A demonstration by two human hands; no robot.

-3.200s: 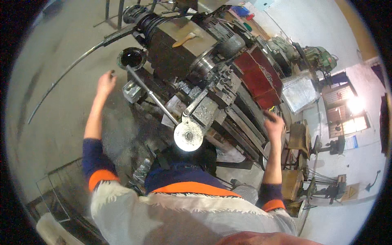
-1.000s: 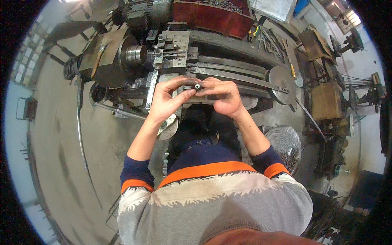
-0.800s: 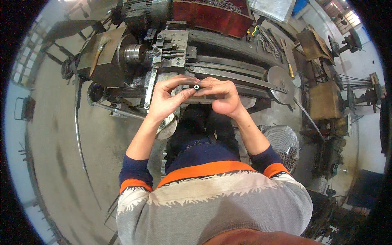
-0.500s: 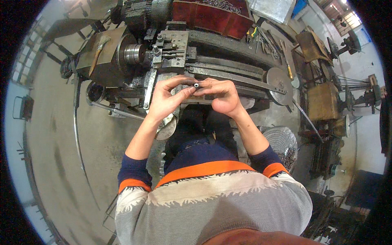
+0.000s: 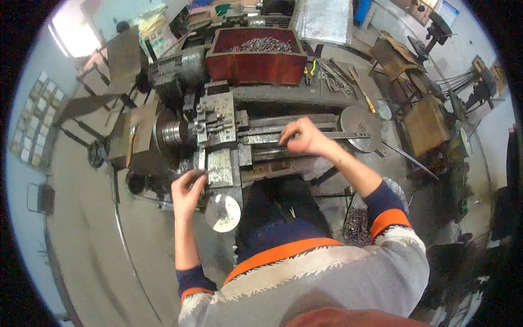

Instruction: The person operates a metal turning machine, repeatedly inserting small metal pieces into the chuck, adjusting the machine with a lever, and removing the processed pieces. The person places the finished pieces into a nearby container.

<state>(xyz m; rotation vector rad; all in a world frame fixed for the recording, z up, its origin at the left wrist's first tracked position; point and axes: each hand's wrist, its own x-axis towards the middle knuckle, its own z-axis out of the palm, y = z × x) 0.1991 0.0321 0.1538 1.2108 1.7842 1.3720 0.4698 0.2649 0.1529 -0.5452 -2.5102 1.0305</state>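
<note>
My left hand [image 5: 188, 189] is beside the lathe's carriage, left of the pale slide plate [image 5: 220, 168]. Its thumb and fingertips come together; whatever lies between them is too small to make out. Over the bed, my right hand [image 5: 304, 136] has its fingers curled downward, in front of a long flat metal bar [image 5: 338, 135]. Whether it touches the bar I cannot tell, and its fingertips are partly hidden. The tool post [image 5: 217, 117] and the round steel chuck [image 5: 173, 132] stand left of centre. A handwheel [image 5: 224, 213] with a pale, shiny face sits below the slide.
Behind the bed, a red box [image 5: 256, 69] holds many small metal parts. Pliers [image 5: 311, 71], spanners [image 5: 336, 78] and a yellow-handled tool [image 5: 370, 103] lie to its right. A round metal disc [image 5: 362, 129] is at the bar's right end. A wooden-handled brush [image 5: 131, 144] lies on the headstock.
My hands, together around a small metal tube before, have parted. The left went down and left, the right slightly outward and down. The view has tilted up, showing more of the background.
</note>
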